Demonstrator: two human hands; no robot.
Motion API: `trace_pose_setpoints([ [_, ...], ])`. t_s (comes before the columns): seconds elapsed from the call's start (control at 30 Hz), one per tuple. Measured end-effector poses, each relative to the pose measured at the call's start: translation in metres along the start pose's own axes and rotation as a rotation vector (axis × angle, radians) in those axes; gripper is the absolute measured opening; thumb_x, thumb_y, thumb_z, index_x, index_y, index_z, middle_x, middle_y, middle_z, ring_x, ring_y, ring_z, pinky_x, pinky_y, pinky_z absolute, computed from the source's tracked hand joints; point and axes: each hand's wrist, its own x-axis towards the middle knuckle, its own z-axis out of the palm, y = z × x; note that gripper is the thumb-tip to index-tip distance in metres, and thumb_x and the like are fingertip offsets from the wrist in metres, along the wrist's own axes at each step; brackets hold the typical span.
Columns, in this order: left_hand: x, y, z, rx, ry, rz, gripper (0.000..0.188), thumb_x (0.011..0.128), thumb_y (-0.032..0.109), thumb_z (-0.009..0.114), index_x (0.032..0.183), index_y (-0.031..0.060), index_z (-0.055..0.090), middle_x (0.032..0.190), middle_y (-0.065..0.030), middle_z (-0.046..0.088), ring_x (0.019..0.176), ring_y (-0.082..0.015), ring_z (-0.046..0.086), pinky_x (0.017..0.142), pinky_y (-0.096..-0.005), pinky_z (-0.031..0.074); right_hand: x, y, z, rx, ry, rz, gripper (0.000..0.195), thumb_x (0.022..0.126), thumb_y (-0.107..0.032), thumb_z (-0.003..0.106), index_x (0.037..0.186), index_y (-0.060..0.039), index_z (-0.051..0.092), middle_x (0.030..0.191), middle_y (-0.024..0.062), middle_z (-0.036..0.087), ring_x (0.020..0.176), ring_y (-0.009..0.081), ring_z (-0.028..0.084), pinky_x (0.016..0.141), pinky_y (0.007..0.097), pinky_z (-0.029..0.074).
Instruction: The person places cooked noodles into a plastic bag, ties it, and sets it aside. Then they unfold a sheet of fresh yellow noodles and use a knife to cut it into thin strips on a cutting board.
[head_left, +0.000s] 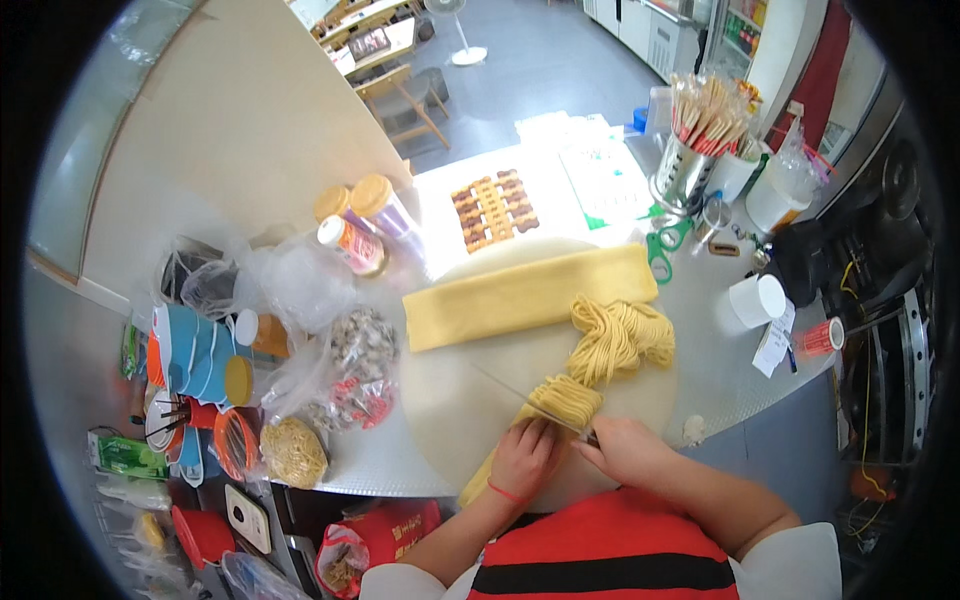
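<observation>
My right hand (621, 448) grips the handle of a knife (541, 409), whose thin blade points up and left across a folded strip of yellow dough (486, 474). My left hand (527, 457) rests with bent fingers on that strip, close beside the blade. Past the blade lies a stack of cut noodles (570, 397). A looser bundle of noodles (619, 337) sits just beyond it. A long folded dough sheet (525, 296) spans the far part of the round pale board (442, 405). My left palm is hidden.
Green-handled scissors (660, 259), a metal holder of wrapped chopsticks (681, 176) and a white cup (759, 300) stand to the right. Bagged food (364, 349), lidded jars (262, 334) and bagged noodles (294, 452) crowd the left side. A wooden lattice trivet (495, 210) lies beyond the board.
</observation>
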Motion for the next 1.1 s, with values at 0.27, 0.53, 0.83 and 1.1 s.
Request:
trace_pose_setpoints([
  [0.27,0.002,0.007,0.000,-0.002,0.051,-0.021,0.023,0.078,0.017,0.071,0.097,0.0054,0.066,0.101,-0.0096,0.062,0.097,-0.0279,0.059,0.079,-0.0384,0.049,-0.038,-0.015,-0.034,-0.094,-0.183,0.096,0.037,0.091,-0.035,0.060,0.088,0.0012,0.064,0.085,0.0232,0.067,0.081,0.0428,0.065,0.073,0.0502,0.053],
  [0.53,0.001,0.008,0.001,-0.008,0.032,-0.022,0.027,0.077,0.026,0.071,0.096,0.0063,0.067,0.097,-0.0088,0.061,0.094,-0.0274,0.058,0.077,-0.0381,0.049,0.007,-0.008,0.007,-0.067,-0.116,0.078,0.036,0.091,-0.035,0.059,0.094,0.0008,0.065,0.087,0.0238,0.067,0.081,0.0416,0.066,0.073,0.0504,0.053],
  [0.83,-0.002,0.025,-0.006,0.129,-0.222,-0.083,0.034,0.078,0.029,0.066,0.101,0.0045,0.062,0.078,-0.0094,0.055,0.070,-0.0270,0.060,0.060,-0.0385,0.049,0.030,0.015,-0.048,-0.066,0.357,-0.057,0.038,0.088,-0.038,0.065,0.081,-0.0004,0.064,0.077,0.0217,0.066,0.073,0.0409,0.065,0.068,0.0474,0.052],
  [1.1,0.021,0.038,0.001,0.073,-0.191,-0.241,0.023,0.076,0.018,0.069,0.094,0.0049,0.061,0.084,-0.0099,0.059,0.070,-0.0287,0.061,0.060,-0.0406,0.051,-0.002,0.021,-0.077,0.225,0.185,0.053,0.048,0.090,-0.041,0.063,0.073,0.0048,0.059,0.066,0.0236,0.058,0.062,0.0412,0.057,0.059,0.0457,0.045],
])
